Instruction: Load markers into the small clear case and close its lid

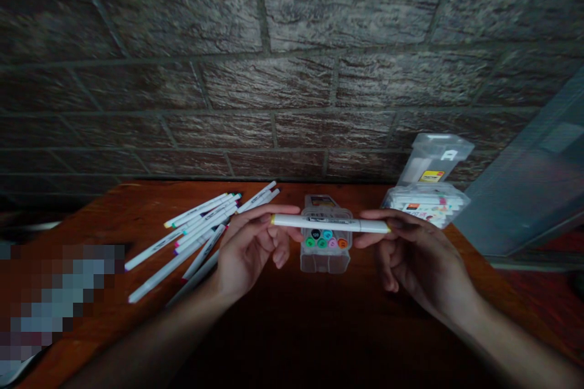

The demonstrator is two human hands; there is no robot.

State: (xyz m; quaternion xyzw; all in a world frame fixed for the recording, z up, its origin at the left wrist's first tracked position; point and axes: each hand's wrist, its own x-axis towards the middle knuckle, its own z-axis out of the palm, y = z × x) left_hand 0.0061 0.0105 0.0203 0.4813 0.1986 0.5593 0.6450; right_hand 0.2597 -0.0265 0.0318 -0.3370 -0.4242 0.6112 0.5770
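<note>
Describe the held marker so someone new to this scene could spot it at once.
Over the middle of the wooden table by the brick wall, above a small clear box of coloured caps, the white marker is held level. The left hand and right hand pinch its yellow-tipped ends; the other loose markers lie fanned on the table to the left.

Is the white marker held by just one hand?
No, the left hand pinches one end of the white marker and the right hand pinches the other.
</note>
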